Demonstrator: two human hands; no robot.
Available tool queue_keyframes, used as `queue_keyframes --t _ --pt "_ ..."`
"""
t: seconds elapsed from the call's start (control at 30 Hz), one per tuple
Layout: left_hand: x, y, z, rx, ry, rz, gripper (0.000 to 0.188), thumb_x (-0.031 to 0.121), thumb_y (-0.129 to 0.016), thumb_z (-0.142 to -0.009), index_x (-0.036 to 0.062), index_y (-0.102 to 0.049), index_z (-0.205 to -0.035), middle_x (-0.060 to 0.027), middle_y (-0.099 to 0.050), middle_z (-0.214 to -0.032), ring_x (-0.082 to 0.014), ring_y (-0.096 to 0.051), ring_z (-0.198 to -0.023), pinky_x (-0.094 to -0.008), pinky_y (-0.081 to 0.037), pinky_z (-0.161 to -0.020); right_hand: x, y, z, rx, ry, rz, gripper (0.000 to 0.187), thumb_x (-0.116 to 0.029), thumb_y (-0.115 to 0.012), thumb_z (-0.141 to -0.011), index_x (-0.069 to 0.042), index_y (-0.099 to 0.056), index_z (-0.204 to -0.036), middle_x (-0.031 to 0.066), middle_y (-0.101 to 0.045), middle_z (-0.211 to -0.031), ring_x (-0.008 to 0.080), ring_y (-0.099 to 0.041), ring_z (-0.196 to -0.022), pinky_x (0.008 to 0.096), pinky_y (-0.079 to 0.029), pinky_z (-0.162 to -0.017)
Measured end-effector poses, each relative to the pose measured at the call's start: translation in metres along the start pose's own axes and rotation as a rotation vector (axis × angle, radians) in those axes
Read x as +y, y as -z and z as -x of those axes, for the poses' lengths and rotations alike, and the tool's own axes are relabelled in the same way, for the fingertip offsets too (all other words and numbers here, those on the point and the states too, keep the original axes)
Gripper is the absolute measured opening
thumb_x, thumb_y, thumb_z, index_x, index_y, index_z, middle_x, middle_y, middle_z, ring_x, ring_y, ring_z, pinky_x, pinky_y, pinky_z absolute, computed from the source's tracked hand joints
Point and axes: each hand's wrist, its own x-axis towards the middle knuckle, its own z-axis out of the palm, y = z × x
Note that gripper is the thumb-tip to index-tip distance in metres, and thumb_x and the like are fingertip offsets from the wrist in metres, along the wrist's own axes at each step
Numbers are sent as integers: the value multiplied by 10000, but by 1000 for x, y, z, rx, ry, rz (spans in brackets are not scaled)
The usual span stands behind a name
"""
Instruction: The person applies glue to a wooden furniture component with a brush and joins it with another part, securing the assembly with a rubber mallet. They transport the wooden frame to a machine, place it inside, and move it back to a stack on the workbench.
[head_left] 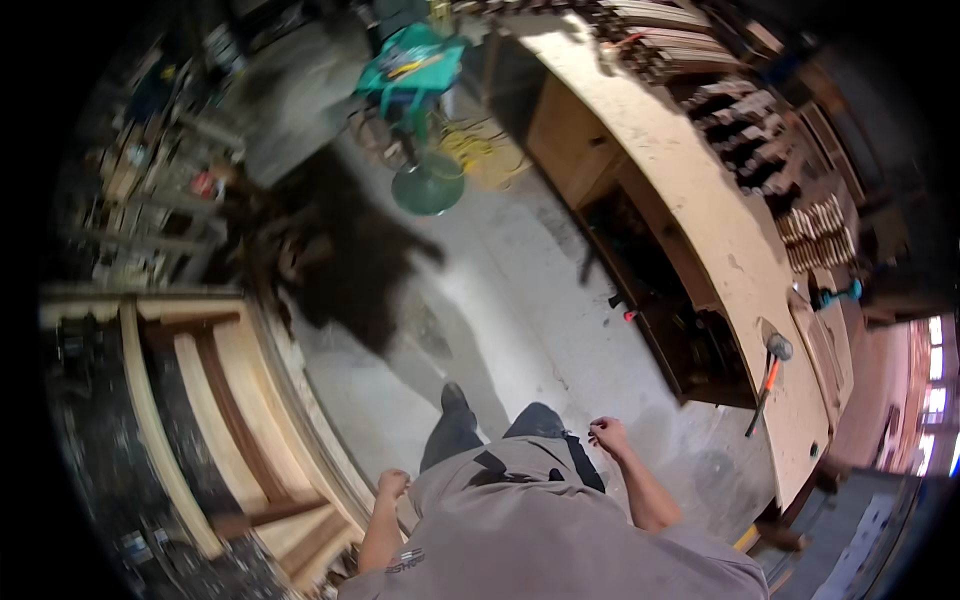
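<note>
My left hand (393,484) hangs beside my left hip with its fingers curled in, and nothing shows in it. My right hand (607,436) is held out at my right side, its fingers loosely bent and apart, with no object between them. Neither hand touches anything. Nearest to my left hand is a wooden frame (155,420) with pale and dark brown boards. To the right of my right hand, a mallet (771,376) with a grey head and an orange and black handle lies on the long wooden workbench (690,200).
Ahead on the grey floor (500,290) stands a green round-based stand (428,185) beside a yellow cord (480,150). A green cloth-like cover (412,62) with tools sits above it. Stacked wood strips (660,35) lie along the bench's far side. Cluttered shelving (150,190) lines the left.
</note>
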Motion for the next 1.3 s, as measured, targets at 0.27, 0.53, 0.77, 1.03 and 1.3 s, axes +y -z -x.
queue_keyframes --t 0.27,0.53,0.77,1.03,1.3 --pt "285 37 -94 75 -405 94 164 95 -583 -812 -38 -666 -860 -112 -692 -754 -177 -674 -675 -307 -546 -632 -62 -8 2 256 9 45 208 -148 -616 -798 -28 -710 -940 112 -710 -795 184 -693 -689 310 -558 -647" --pt "485 -3 -127 -106 -404 -88 133 93 -591 -827 -24 -654 -822 -124 -687 -759 -176 -668 -662 -297 -506 -565 -130 -10 -122 481 221 173 216 -208 -627 -783 -95 -729 -935 127 -711 -841 248 -695 -788 348 -547 -735" --pt "729 -48 -43 -379 -805 105 193 22 -622 -777 -8 -626 -967 -52 -642 -815 -124 -593 -716 -258 -484 -631 -306 125 -214 455 317 -198 192 -115 -558 -872 -11 -676 -981 134 -696 -754 167 -680 -651 301 -539 -625" --pt "1027 -78 299 -1543 -1730 490 255 -72 -548 -734 89 -655 -901 -121 -598 -777 -224 -546 -647 -343 -480 -617 -490 240 -295 468 558 -200 139 -87 -586 -913 11 -650 -986 48 -669 -765 91 -620 -668 243 -504 -618" --pt "1164 -103 280 -1981 -1554 658 331 -86 -567 -754 197 -680 -883 -130 -613 -769 -246 -535 -611 -357 -470 -585 -620 304 -370 636 505 -314 161 -73 -606 -900 9 -648 -1033 43 -660 -778 88 -622 -707 236 -510 -647"
